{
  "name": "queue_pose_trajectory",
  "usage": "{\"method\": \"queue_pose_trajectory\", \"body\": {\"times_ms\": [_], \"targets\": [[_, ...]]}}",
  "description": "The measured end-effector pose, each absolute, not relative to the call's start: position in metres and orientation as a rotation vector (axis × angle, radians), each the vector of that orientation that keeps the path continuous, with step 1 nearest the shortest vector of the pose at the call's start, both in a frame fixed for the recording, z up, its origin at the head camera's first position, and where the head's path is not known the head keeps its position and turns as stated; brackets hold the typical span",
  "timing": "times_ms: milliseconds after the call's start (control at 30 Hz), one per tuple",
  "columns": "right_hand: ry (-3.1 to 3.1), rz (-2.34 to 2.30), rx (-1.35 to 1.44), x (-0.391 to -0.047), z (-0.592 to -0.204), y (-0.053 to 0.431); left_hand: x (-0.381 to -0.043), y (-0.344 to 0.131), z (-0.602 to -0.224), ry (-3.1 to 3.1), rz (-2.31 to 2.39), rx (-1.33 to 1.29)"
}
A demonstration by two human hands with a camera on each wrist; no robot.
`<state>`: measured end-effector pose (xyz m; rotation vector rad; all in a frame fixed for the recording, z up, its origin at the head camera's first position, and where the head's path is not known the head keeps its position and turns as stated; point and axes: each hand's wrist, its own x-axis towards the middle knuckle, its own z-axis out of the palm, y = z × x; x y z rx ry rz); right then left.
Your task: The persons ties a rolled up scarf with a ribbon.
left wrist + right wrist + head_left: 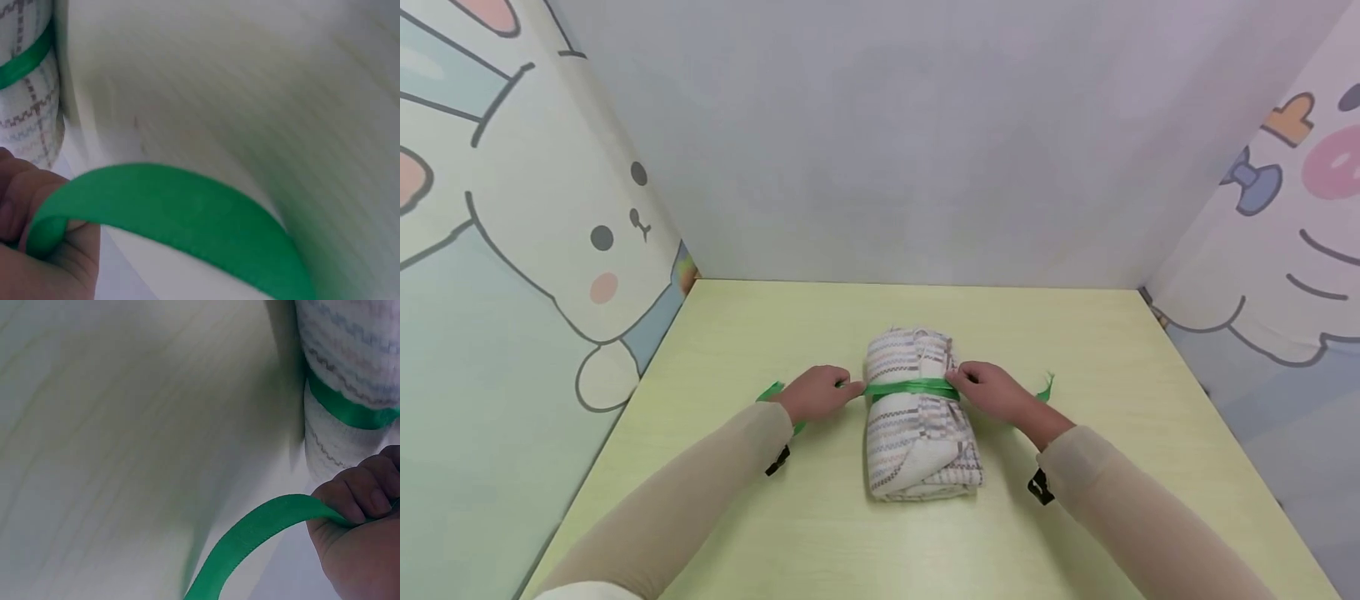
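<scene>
A rolled cloth [898, 433], white with woven rows of grey, orange and blue marks, lies on the table. Round its middle runs a green ribbon [917, 387]. At the roll's left side my left hand [822, 393] grips one end of the ribbon, fingers curled. My right hand [992, 390] grips the other end at the right side, close against the cloth. In the left wrist view the ribbon [169, 194] arches out of the fist as a loose tail. Another tail of ribbon [250, 531] hangs from the right fist in the right wrist view.
The pale yellow table [760, 325] ends at a plain grey wall [880, 150] behind. Side panels with cartoon animals [550, 208] stand to the left and right. A small black wrist fitting [1041, 487] shows under the right sleeve.
</scene>
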<state>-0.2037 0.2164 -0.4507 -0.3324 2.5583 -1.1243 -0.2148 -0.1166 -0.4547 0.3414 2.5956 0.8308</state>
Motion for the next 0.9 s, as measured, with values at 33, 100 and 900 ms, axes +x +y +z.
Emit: {"method": "queue_pose_trajectory", "body": {"times_ms": [33,100,900], "targets": [[2.559,-1.129,-0.331,-0.203,-0.452,0.216,-0.214,-0.116,-0.455,2.591,0.842,0.343],[2.557,-1.150,-0.323,-0.202,-0.452,0.215,-0.214,-0.114,-0.456,2.589,0.856,0.343],[2.754,-0.956,-0.315,-0.200,-0.452,0.229,-0.202,-0.103,-0.447,2.951,0.502,0.431]]}}
